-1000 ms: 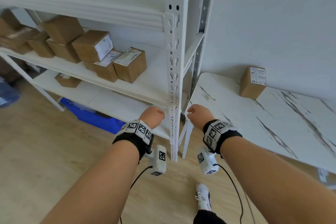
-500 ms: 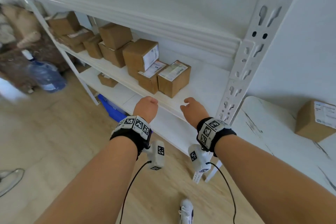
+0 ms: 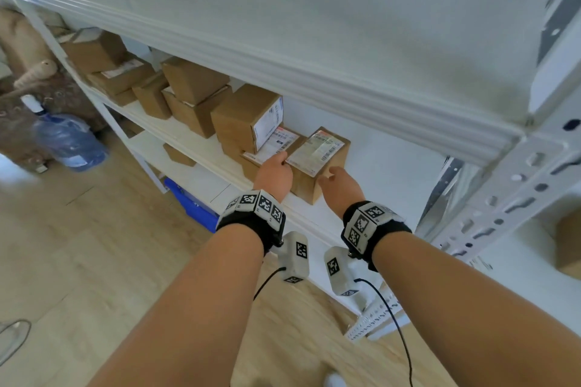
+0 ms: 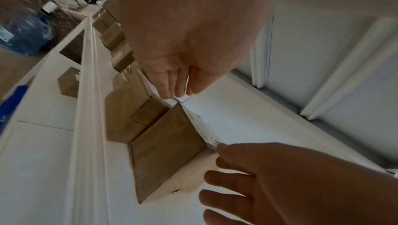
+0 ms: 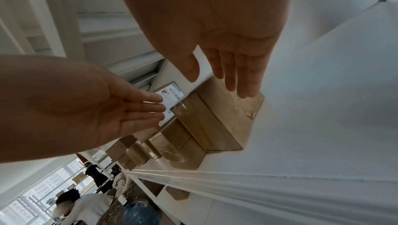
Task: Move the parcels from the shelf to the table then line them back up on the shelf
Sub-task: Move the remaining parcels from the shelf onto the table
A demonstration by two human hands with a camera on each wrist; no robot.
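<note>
- Now reaching with both hands, left hand (image 3: 274,173) and right hand (image 3: 340,184), fingers straight, flanking the end parcel (image 3: 317,163) on the shelf (image 3: 371,173), holding nothing.
- Probably light, stiff cardboard; best gripped on opposite side faces.

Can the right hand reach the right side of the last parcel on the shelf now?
Probably yes: the right hand is open beside the parcel, and the shelf to its right looks bare.
</note>
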